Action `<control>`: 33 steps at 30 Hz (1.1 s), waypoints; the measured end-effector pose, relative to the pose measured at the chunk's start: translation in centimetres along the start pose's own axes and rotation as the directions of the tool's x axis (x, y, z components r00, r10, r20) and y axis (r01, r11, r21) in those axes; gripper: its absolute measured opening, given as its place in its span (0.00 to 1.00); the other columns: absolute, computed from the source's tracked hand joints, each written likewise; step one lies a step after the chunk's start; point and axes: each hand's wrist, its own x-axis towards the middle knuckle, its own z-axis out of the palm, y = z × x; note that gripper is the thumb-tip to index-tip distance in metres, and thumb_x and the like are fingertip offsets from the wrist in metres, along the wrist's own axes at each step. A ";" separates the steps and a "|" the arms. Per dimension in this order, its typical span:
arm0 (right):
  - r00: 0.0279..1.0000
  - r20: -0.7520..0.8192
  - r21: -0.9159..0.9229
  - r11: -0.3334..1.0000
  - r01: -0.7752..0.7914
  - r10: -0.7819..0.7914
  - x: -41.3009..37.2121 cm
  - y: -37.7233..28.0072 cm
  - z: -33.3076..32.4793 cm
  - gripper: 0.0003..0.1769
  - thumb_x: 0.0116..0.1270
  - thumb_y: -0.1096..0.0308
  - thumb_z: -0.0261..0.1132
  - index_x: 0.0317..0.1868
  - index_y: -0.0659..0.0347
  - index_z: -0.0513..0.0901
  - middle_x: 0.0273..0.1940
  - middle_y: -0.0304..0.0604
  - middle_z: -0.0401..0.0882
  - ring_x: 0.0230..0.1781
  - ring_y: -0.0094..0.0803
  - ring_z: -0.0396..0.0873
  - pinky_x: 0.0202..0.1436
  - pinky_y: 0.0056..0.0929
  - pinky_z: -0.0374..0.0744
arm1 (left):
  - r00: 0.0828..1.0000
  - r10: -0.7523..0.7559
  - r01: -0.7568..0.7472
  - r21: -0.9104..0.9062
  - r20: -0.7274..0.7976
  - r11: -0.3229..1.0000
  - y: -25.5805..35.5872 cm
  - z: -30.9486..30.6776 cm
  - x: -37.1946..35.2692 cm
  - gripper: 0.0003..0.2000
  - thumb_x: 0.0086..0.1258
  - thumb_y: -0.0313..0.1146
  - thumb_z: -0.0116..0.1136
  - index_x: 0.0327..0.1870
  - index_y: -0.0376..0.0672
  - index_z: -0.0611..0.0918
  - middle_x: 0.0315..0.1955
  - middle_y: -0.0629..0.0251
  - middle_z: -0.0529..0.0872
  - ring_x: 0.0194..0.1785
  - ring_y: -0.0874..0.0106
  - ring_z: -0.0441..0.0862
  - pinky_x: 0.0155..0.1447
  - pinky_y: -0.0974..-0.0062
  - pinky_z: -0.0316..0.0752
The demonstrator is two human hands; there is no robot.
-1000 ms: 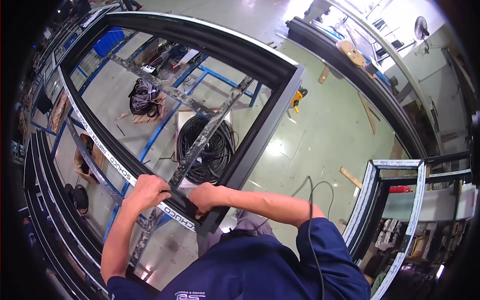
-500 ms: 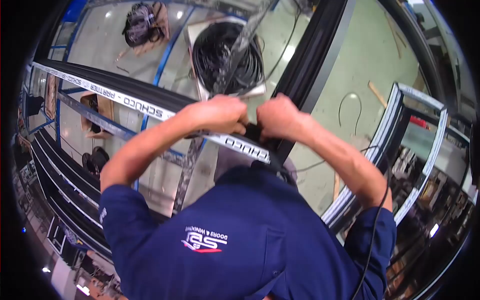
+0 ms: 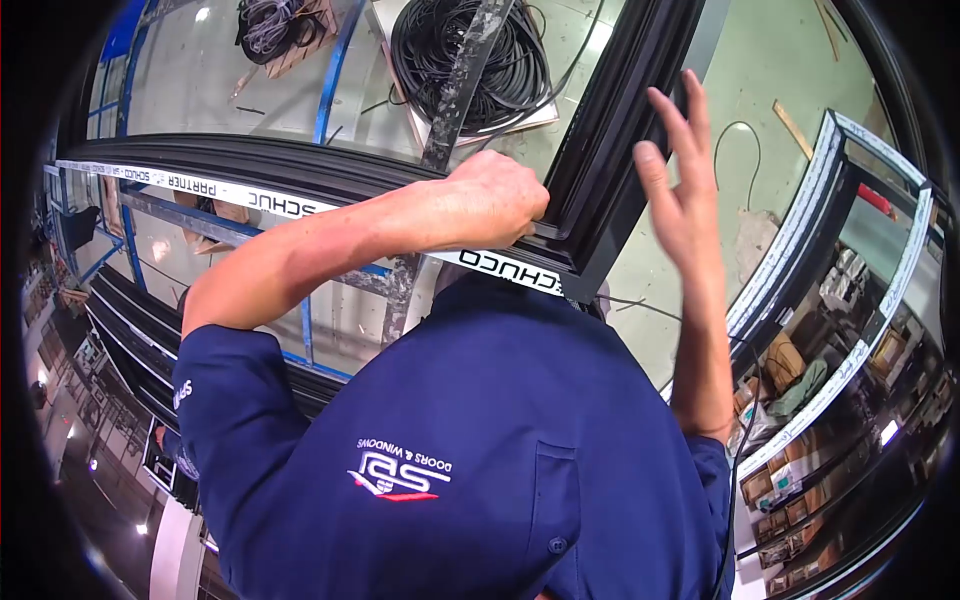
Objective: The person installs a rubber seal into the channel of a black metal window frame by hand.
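A black window or door frame point(image 3: 330, 160) stretches across in front of me, with white printed tape point(image 3: 280, 203) along its near edge. Its corner point(image 3: 580, 250) lies close to my chest, and a second black side point(image 3: 620, 110) runs away from there. My left hand point(image 3: 500, 200) is closed in a fist at the inner side of this corner; whatever its fingers grip is hidden. To the right of the corner, my right hand point(image 3: 685, 200) is raised with fingers spread, holding nothing and apparently apart from the frame.
A coil of black strip point(image 3: 470, 70) lies on a board on the floor beyond the frame. Blue rails point(image 3: 340, 70) and a stained metal bar point(image 3: 462, 90) pass beneath. Another taped frame point(image 3: 840, 290) stands at right. A thin cable point(image 3: 740, 470) hangs by my right arm.
My right hand has left the corner, moved right and opened. My left hand stays closed and is a little nearer the corner, which now shows more fully.
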 end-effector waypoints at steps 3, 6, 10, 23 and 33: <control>0.991 -0.135 0.028 1.000 0.001 0.003 -0.6 -0.4 2.7 0.23 0.74 0.73 0.58 0.68 0.62 0.79 0.82 0.56 0.55 0.83 0.52 0.54 0.83 0.44 0.57 | 1.000 0.004 -0.004 0.012 -0.010 1.000 0.1 0.1 0.3 0.13 0.68 0.40 0.66 0.33 0.38 0.89 0.27 0.48 0.87 0.39 0.48 0.87 0.46 0.52 0.79; 0.984 -0.179 0.031 1.000 -0.004 0.009 -0.7 -0.1 3.3 0.22 0.74 0.73 0.58 0.67 0.62 0.80 0.81 0.55 0.56 0.83 0.52 0.54 0.82 0.44 0.57 | 1.000 0.010 -0.010 0.005 -0.025 1.000 0.2 0.1 0.5 0.15 0.67 0.42 0.66 0.32 0.37 0.90 0.26 0.48 0.87 0.38 0.48 0.88 0.45 0.52 0.80; 0.981 -0.195 0.028 1.000 0.012 -0.006 -0.6 0.2 3.3 0.21 0.73 0.73 0.58 0.65 0.61 0.81 0.81 0.55 0.56 0.83 0.52 0.54 0.82 0.45 0.58 | 1.000 0.006 -0.006 0.035 0.012 0.999 0.6 0.1 1.3 0.15 0.68 0.43 0.66 0.34 0.38 0.90 0.26 0.48 0.87 0.39 0.49 0.88 0.45 0.52 0.80; 0.982 -0.054 -0.331 0.931 0.153 -0.180 -0.7 -0.5 2.1 0.19 0.68 0.67 0.68 0.58 0.59 0.86 0.79 0.51 0.62 0.83 0.58 0.51 0.82 0.57 0.56 | 0.997 -0.074 0.074 -0.028 0.028 0.997 0.4 0.1 0.3 0.13 0.68 0.41 0.65 0.40 0.38 0.88 0.31 0.49 0.88 0.44 0.48 0.87 0.49 0.51 0.78; 0.954 0.047 -0.390 0.874 0.291 -0.296 -0.3 -0.4 2.1 0.15 0.68 0.63 0.69 0.51 0.61 0.89 0.74 0.47 0.70 0.83 0.54 0.53 0.84 0.62 0.47 | 0.966 -0.255 0.253 -0.060 -0.037 0.966 -0.2 -0.2 -2.5 0.13 0.65 0.43 0.69 0.40 0.44 0.91 0.34 0.52 0.90 0.45 0.52 0.88 0.50 0.56 0.80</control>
